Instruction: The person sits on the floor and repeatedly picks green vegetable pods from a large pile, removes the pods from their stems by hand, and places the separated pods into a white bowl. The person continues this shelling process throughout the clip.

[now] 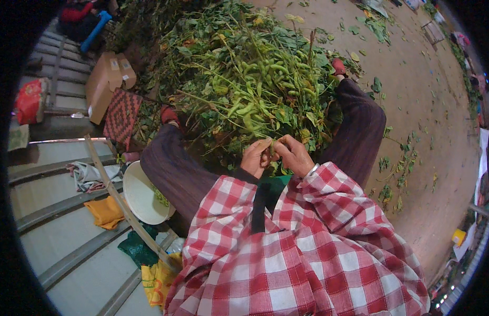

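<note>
My left hand (255,157) and my right hand (294,155) meet in front of my lap. Their thumbs and fingertips pinch the lower end of a green soybean stalk (228,93), and the fingers hide the exact spot they grip. Plump green soybean pods (250,108) hang along the stalk just beyond my fingers. Below and past it, a big heap of pulled soybean plants (212,47), leafy and partly yellowed, fills the ground between my feet.
By my left leg a white bucket (143,193), tilted, has green pods inside. A wooden pole (122,201) leans beside it. Further left are a cardboard box (106,87), a woven mat (122,114) and cloths (104,213). Another person's red sleeve (76,12) shows at top left.
</note>
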